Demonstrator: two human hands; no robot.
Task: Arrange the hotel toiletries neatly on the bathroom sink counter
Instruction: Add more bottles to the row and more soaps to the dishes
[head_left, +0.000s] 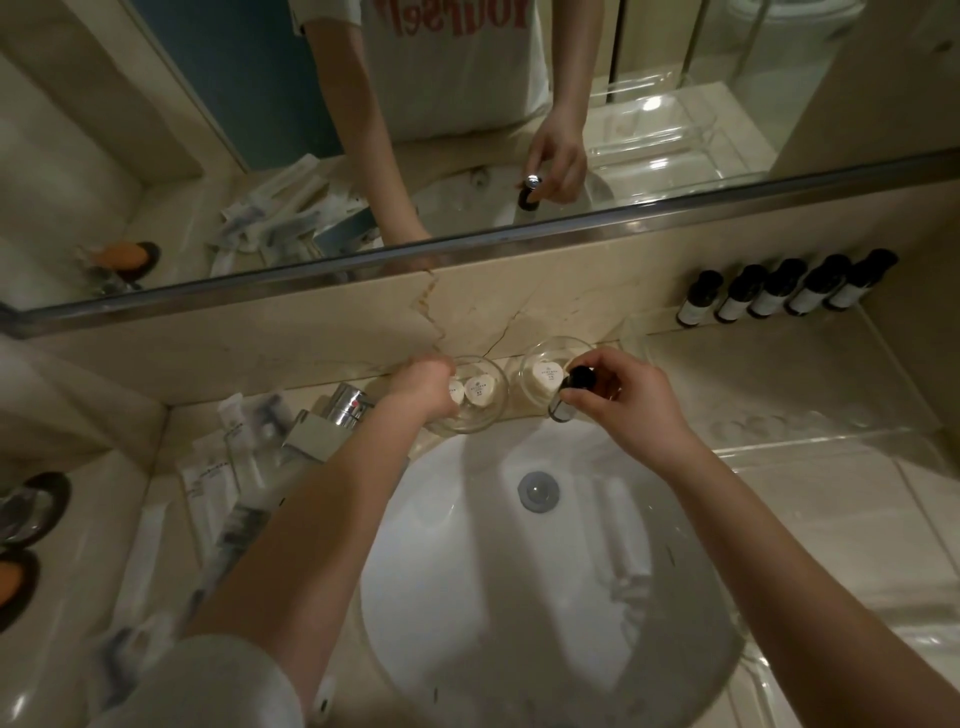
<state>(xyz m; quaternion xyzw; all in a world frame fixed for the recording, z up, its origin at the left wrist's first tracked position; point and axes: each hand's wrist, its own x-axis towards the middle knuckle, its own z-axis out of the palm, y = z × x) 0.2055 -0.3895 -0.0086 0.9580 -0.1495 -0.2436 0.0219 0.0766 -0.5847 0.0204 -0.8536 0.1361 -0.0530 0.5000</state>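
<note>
Marble counter (57, 597) around a white basin (519, 597), small dark bottle (569, 397) pinched by the right hand (631, 408) beside a glass bowl (550, 344), left hand (418, 387) at the rim of a second bowl (485, 415), grip not discernible.

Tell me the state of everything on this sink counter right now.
Left hand, gripping left bowl's rim.
Left bowl, holds two soaps.
Right hand, pinching small bottle upright.
Right bowl, holds one soap.
Five bottles, upright, rowed against wall.
Faucet, not running.
Packets, loosely piled.
</note>
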